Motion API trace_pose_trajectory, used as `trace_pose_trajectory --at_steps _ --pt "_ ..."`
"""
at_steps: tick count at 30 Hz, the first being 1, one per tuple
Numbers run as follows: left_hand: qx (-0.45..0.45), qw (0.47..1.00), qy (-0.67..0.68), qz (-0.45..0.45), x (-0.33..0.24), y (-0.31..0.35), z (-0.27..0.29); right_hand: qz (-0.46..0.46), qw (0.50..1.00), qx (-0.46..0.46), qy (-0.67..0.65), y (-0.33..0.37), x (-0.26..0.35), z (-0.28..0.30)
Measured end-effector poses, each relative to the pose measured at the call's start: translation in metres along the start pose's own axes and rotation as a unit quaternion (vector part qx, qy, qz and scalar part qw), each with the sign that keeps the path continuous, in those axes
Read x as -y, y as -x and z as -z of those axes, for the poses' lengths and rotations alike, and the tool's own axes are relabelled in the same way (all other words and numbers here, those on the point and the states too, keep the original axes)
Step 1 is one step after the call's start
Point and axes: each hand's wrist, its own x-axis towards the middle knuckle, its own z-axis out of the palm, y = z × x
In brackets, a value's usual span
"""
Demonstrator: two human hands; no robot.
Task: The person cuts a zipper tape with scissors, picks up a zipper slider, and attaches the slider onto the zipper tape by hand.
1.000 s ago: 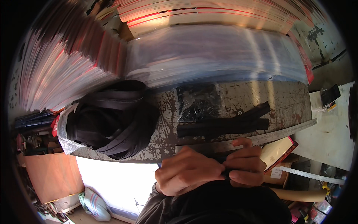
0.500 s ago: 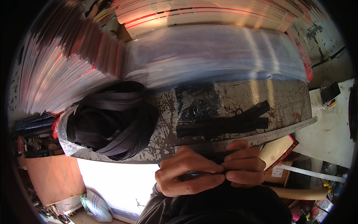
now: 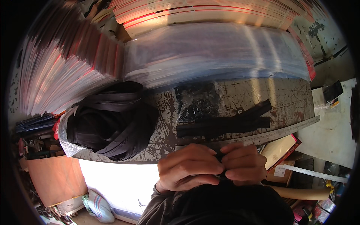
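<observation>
My left hand (image 3: 186, 169) and my right hand (image 3: 243, 164) are pressed together at the near edge of a worn workbench (image 3: 292, 98), fingers curled around a small black piece (image 3: 220, 174) that is mostly hidden between them. Just beyond my fingers lie several cut black zipper strips (image 3: 225, 123) flat on the bench. A small clear bag of dark bits (image 3: 197, 101) sits behind them. To the left, a big heap of black zipper tape (image 3: 112, 122) rests in a clear plastic bag.
A long metal ruler (image 3: 270, 135) runs along the bench's front edge. Stacks of clear plastic sleeves (image 3: 213, 50) fill the back, with red-edged piles (image 3: 60, 71) to the left. Boxes and clutter sit on the floor at right.
My two hands have closed tighter together over the small black piece; the left fingers now overlap the right. The strips on the bench have not moved.
</observation>
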Motion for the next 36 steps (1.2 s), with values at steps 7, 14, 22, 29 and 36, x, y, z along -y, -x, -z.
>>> trace_pose_trajectory --at_steps 7,14,22,29,36 --pt "0.019 1.0 0.007 -0.006 0.007 -0.001 0.002 -0.017 0.999 0.026 -0.01 0.001 -0.001 0.003" --pt "0.007 1.0 0.004 -0.004 0.007 -0.001 0.0 -0.013 0.996 0.007 0.089 0.0 0.001 0.001" --pt "0.033 0.999 0.009 0.011 0.007 0.002 -0.001 0.045 0.982 -0.049 0.177 0.006 0.002 -0.001" --pt "0.031 0.999 -0.042 0.013 0.004 0.001 -0.002 0.056 0.991 -0.083 0.084 0.013 0.0 -0.01" --pt "0.011 1.0 -0.012 0.014 0.007 0.002 -0.003 0.047 0.992 -0.034 0.109 0.008 0.002 -0.001"
